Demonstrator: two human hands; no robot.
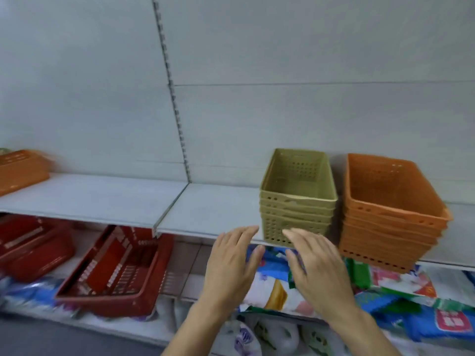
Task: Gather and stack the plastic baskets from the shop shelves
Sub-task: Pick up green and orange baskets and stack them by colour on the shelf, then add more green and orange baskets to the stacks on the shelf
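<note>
A stack of several olive-green plastic baskets (298,199) stands on the white shelf (205,209), right of centre. Beside it on the right is a taller stack of orange baskets (390,217), overhanging the shelf's front edge. Another orange basket (20,170) sits at the far left of the shelf. Red baskets (115,271) lie tilted on the lower level, with more red ones (33,247) at the left. My left hand (231,263) and my right hand (316,265) are both held out flat with fingers apart, just in front of and below the green stack, holding nothing.
Colourful packaged goods and bags (398,291) fill the lower shelf under the basket stacks. White plastic bags (270,335) lie at the bottom centre. A slotted upright (172,93) runs up the white back panel. Grey floor shows at the bottom left.
</note>
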